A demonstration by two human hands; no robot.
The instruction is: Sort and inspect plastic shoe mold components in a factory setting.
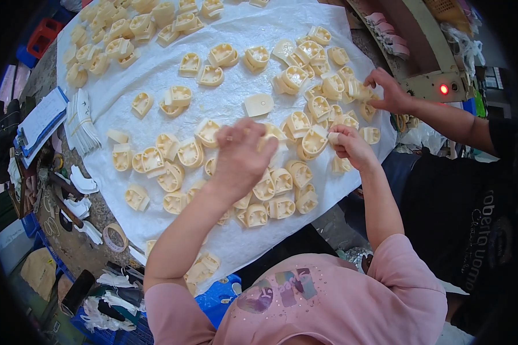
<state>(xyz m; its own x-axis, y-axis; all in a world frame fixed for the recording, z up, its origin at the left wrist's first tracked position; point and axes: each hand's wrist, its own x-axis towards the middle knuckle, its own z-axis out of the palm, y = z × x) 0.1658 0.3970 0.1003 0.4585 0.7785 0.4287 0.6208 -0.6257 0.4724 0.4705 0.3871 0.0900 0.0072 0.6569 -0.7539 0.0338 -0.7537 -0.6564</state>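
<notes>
1. The cream plastic piece (pixel 267 140) by your left hand (pixel 240 156): pale yellow and moulded. It shows only as a sliver past your knuckles, so you cannot tell its pose. It is above the middle of the white sheet (pixel 224 106).
2. The small cream piece (pixel 332 137) in your right hand (pixel 351 146): only a blunt, light end shows at your fingertips. It is held just beside the dense cluster at the sheet's right side.
3. The cream moulded parts (pixel 184 152) around both hands: rounded, heel-like shells with ribbed hollows. They lie scattered at all angles on the sheet, some open side up, some tipped, many touching.
</notes>
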